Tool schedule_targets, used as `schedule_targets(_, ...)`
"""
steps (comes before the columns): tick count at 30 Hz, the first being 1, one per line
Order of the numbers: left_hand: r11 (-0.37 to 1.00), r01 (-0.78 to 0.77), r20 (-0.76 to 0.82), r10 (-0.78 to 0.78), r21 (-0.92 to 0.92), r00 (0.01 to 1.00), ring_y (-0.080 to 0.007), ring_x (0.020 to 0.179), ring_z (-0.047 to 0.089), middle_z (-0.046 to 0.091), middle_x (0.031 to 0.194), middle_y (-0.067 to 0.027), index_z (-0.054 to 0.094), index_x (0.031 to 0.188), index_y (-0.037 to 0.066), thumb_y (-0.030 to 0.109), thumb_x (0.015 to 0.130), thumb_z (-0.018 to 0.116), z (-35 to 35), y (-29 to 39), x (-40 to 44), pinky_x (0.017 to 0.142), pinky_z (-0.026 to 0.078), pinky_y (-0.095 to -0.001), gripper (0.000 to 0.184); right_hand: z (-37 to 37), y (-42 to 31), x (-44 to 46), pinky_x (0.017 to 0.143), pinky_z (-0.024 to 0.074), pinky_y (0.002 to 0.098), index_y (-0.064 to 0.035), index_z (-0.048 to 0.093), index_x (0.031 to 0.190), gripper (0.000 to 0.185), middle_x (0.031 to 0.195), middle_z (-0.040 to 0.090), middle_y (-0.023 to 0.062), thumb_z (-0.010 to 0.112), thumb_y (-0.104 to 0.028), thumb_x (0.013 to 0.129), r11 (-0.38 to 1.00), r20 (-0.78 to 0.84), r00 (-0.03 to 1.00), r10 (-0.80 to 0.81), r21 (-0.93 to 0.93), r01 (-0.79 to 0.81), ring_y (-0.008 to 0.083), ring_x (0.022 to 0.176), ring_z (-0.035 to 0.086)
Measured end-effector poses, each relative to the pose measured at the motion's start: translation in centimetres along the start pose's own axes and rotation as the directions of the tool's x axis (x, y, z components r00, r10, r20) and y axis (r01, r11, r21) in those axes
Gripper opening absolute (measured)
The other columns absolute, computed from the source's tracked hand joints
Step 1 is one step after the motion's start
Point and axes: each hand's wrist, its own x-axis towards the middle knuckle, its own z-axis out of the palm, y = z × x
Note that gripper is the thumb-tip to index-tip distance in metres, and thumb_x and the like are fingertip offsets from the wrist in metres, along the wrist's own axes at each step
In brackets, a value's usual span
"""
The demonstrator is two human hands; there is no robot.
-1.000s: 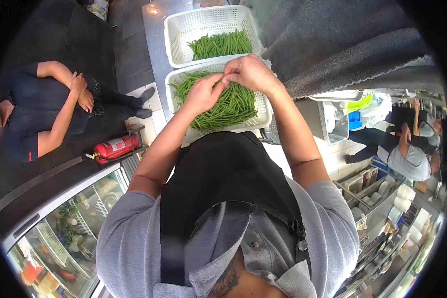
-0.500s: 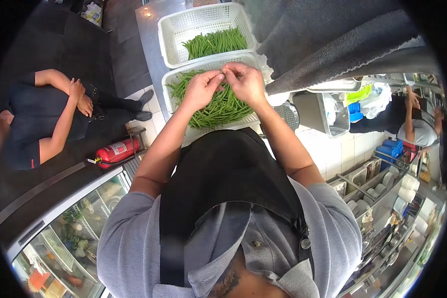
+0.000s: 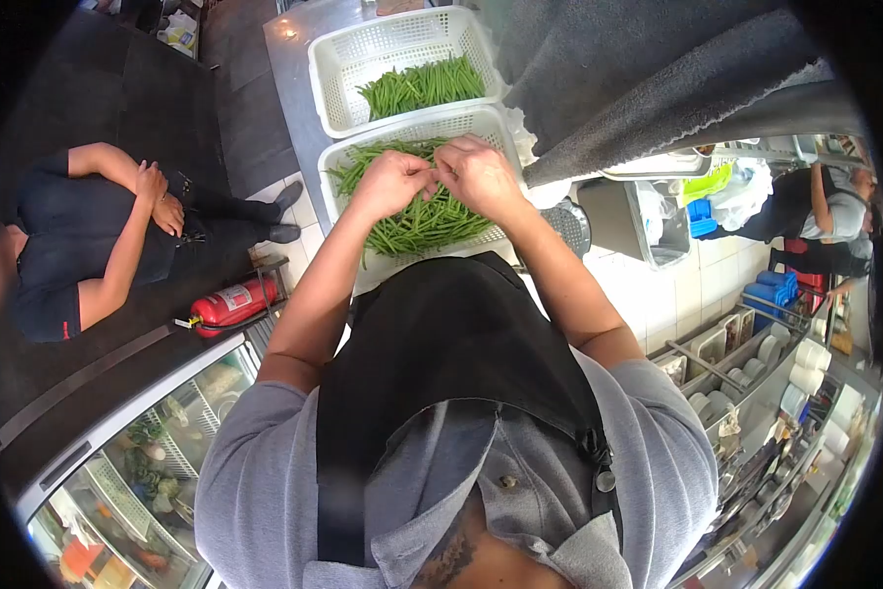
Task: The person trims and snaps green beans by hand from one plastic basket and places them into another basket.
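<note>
Closest is a smooth black apron (image 3: 451, 334) over a knitted grey shirt (image 3: 255, 461). Beyond it, both bare hands meet over the near basket (image 3: 508, 140). The left hand (image 3: 398, 185) has its thumb and fingers drawn into a narrow pinch; the right hand (image 3: 479, 177) pinches just as narrowly, almost fingertip to fingertip with it. Whether a bean is caught between them is too small to tell. Under the hands, slim green beans (image 3: 417, 234) lie in a loose, crisscrossed heap, reaching close to the side walls. The hands stay inside the rim, with some room on the left before the wall.

Just past it, the far basket (image 3: 338, 67) holds a neater pile of beans (image 3: 427, 84), leaving its perforated white plastic floor showing at the left. Both are oblong with rounded corners. A strip of shiny metal table (image 3: 299, 74) runs along their left; on the right, a thick, fuzzy dark cloth (image 3: 648, 88) crowds the edge. Farther left, a person (image 3: 98, 226) stands with forearms crossed, near a red fire extinguisher (image 3: 233, 302).
</note>
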Motion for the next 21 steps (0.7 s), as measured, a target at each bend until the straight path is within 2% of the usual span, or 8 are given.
schedule_targets(5, 0.922, -0.017, -0.045, -0.001, -0.387, 0.999, -0.0141, 0.074, 0.070, 0.076, 0.086, -0.0066, 0.076, 0.097, 0.001, 0.014, 0.097, 0.066, 1.8, -2.6, 0.9, 0.070, 0.056, -0.0272, 0.018, 2.4, -0.4, -0.6, 0.076, 0.0557, 0.0459, -0.0035, 0.068, 0.084, 0.009, 0.085, 0.069, 0.0141, 0.070, -0.012, 0.083, 0.987, -0.240, 0.958, 0.159, 0.075, -0.145, 0.0353, 0.085, 0.068)
schedule_targets(7, 0.816, 0.009, -0.095, -0.078, -0.578, 0.992, -0.0164, 0.079, 0.072, 0.076, 0.091, -0.0085, 0.075, 0.101, 0.000, 0.017, 0.098, 0.067, 1.8, -2.5, 0.6, 0.072, 0.057, -0.0282, 0.018, 1.6, -0.1, -0.6, 0.076, 0.0560, 0.0456, -0.0017, 0.070, 0.090, 0.012, 0.087, 0.071, 0.0165, 0.067, -0.013, 0.089, 0.827, -0.074, 0.838, 0.541, 0.228, -0.513, 0.0362, 0.084, 0.069)
schedule_targets(8, 0.671, 0.019, -0.124, -0.164, -0.741, 0.979, -0.0187, 0.083, 0.074, 0.076, 0.097, -0.0104, 0.073, 0.105, 0.000, 0.019, 0.099, 0.068, 1.8, -2.5, 0.5, 0.074, 0.058, -0.0292, 0.021, 1.0, 0.6, -0.5, 0.077, 0.0557, 0.0434, -0.0008, 0.072, 0.096, 0.016, 0.089, 0.071, 0.0208, 0.063, -0.014, 0.094, 0.804, 0.068, 0.808, 0.585, 0.078, -0.589, 0.0336, 0.084, 0.070)
schedule_targets(9, 0.672, 0.022, -0.122, -0.167, -0.740, 0.978, -0.0187, 0.083, 0.074, 0.076, 0.097, -0.0104, 0.073, 0.105, 0.000, 0.019, 0.099, 0.068, 1.7, -2.7, 0.4, 0.074, 0.058, -0.0292, 0.021, 1.2, 1.6, -1.1, 0.077, 0.0557, 0.0434, -0.0008, 0.072, 0.096, 0.016, 0.089, 0.071, 0.0208, 0.063, -0.014, 0.094, 0.803, 0.070, 0.807, 0.587, 0.080, -0.591, 0.0336, 0.084, 0.070)
schedule_targets(12, 0.523, -0.142, -0.290, -0.212, -0.841, 0.933, -0.0241, 0.093, 0.075, 0.075, 0.104, -0.0162, 0.068, 0.111, -0.003, 0.019, 0.098, 0.072, 1.0, -3.2, 0.4, 0.077, 0.060, -0.0305, 0.026, 2.5, 2.5, -2.9, 0.076, 0.0547, 0.0358, -0.0021, 0.074, 0.107, 0.021, 0.087, 0.074, 0.0115, 0.063, -0.016, 0.097, 0.657, 0.293, 0.870, 0.397, 0.571, -0.492, 0.0196, 0.081, 0.070)
schedule_targets(15, 0.518, -0.195, -0.358, -0.235, -0.833, 0.904, -0.0246, 0.092, 0.075, 0.075, 0.103, -0.0160, 0.068, 0.110, -0.003, 0.018, 0.098, 0.072, 0.7, -2.6, 0.3, 0.078, 0.061, -0.0309, 0.024, 1.3, 1.3, -2.9, 0.072, 0.0542, 0.0302, -0.0004, 0.073, 0.107, 0.020, 0.086, 0.073, 0.0053, 0.064, -0.015, 0.096, 0.626, 0.472, 0.787, 0.396, 0.488, -0.608, 0.0129, 0.077, 0.067)
schedule_targets(19, 0.482, -0.257, -0.399, -0.218, -0.838, 0.891, -0.0249, 0.092, 0.075, 0.075, 0.101, -0.0151, 0.068, 0.108, -0.002, 0.017, 0.100, 0.069, 0.8, -2.3, 0.5, 0.080, 0.062, -0.0320, 0.021, 2.5, 1.5, -2.6, 0.068, 0.0529, 0.0254, 0.0014, 0.073, 0.102, 0.016, 0.086, 0.072, 0.0053, 0.066, -0.011, 0.094, 0.410, 0.462, 0.745, 0.481, 0.633, -0.657, 0.0090, 0.073, 0.064)
schedule_targets(21, 0.433, -0.325, -0.412, -0.123, -0.841, 0.903, -0.0258, 0.102, 0.073, 0.073, 0.109, -0.0158, 0.067, 0.108, -0.002, 0.015, 0.102, 0.065, 1.0, -2.1, 0.6, 0.089, 0.061, -0.0360, 0.018, 2.8, 1.3, -2.1, 0.065, 0.0516, 0.0234, 0.0013, 0.073, 0.097, 0.012, 0.086, 0.071, 0.0049, 0.065, -0.007, 0.094, 0.167, 0.343, 0.656, 0.673, 0.792, -0.587, 0.0084, 0.070, 0.062)
